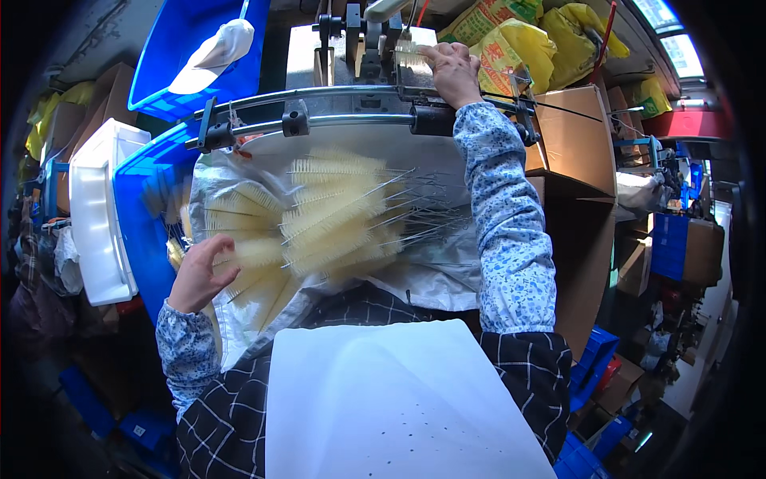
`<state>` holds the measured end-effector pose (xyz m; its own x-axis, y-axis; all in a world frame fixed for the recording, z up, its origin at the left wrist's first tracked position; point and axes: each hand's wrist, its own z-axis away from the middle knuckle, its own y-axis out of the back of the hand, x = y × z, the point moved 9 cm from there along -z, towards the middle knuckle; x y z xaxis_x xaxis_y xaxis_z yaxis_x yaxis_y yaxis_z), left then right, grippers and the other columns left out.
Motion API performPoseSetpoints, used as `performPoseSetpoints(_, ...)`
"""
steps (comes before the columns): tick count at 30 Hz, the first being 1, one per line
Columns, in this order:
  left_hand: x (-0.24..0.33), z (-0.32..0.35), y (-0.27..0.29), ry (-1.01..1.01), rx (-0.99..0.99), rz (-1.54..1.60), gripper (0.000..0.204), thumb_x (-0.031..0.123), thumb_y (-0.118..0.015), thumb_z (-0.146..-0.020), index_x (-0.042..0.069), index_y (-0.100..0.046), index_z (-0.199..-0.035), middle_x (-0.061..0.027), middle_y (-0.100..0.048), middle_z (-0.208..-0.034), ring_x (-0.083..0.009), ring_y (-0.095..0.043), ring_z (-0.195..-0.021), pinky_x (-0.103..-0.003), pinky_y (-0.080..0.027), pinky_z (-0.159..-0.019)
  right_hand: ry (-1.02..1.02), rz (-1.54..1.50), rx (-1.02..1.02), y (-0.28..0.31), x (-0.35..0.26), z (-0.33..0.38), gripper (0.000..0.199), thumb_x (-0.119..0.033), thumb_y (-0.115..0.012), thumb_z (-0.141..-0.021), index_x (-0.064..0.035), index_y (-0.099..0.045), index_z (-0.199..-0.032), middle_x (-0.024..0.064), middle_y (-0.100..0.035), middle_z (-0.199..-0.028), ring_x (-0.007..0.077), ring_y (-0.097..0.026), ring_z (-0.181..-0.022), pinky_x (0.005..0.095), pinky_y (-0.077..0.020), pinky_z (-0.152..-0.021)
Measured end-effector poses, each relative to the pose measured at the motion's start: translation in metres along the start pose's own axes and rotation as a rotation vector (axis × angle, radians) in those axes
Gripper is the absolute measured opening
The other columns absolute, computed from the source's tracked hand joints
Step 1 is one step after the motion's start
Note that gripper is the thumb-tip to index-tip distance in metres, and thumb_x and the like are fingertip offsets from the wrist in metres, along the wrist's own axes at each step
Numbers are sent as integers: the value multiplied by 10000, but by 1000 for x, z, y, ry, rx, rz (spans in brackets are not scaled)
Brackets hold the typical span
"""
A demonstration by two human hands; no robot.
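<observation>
Cream-coloured twisted-wire bristle brushes (335, 211) lie in a loose pile on a white plastic sheet (435, 297), their bare wire ends pointing right. My left hand (206, 271) is beside the left end of the pile, thumb and fingers apart in a C shape, with no brush visibly gripped. At the far side, my right hand (455, 73) reaches over a metal rail to a bench machine (369, 48). Its fingers are closed on a pale bristle brush (410, 53) at the machine's head; part of that brush is hidden by the fingers and machine.
Steel rails (351, 120) with black clamps cross in front of the machine. Left are a blue bin (144, 215), a white tub (100, 211) and another blue bin with a white cap (214, 56). An open cardboard box (570, 132) and yellow bags (515, 56) stand right.
</observation>
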<state>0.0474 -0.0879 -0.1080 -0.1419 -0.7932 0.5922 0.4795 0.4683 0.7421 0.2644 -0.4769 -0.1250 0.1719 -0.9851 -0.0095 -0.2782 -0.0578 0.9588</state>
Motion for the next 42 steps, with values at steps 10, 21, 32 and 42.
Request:
performPoseSetpoints(10,18,5,34,-110,188,13,264,126,-669,-684,61,-525,-895,-66,-545,-880,-250,-506,-945,-362,-302,-909,-160,83,63,20,38,28,509,-369,-531,-805,-234,-383,-1273,19,-389,-1256,233,-328,-1166,464,-250,-935)
performPoseSetpoints(21,29,-13,54,-60,99,204,205,52,-637,-715,39,-503,-870,-45,-509,-806,-144,-500,-841,-272,-374,-796,-286,-244,114,12,54,43,441,-260,-550,-758,-112,-513,-1172,82,-563,-1074,260,-518,-1002,425,-328,-861)
performPoseSetpoints(32,-34,100,183,-252,876,763,282,198,-568,-823,61,-417,-1018,-69,-423,-965,-146,-498,-859,-232,-444,-718,-296,-264,106,20,20,32,374,-212,-539,-740,-96,-556,-1096,87,-572,-1021,257,-542,-954,415,-336,-814)
performPoseSetpoints(42,-43,96,180,-340,927,1043,353,127,-581,-786,53,-427,-1094,-131,-463,-1090,-227,-473,-1029,-352,-399,-893,-316,-228,77,33,-25,18,317,-188,-569,-740,-71,-573,-1034,88,-581,-991,246,-563,-914,417,-348,-788)
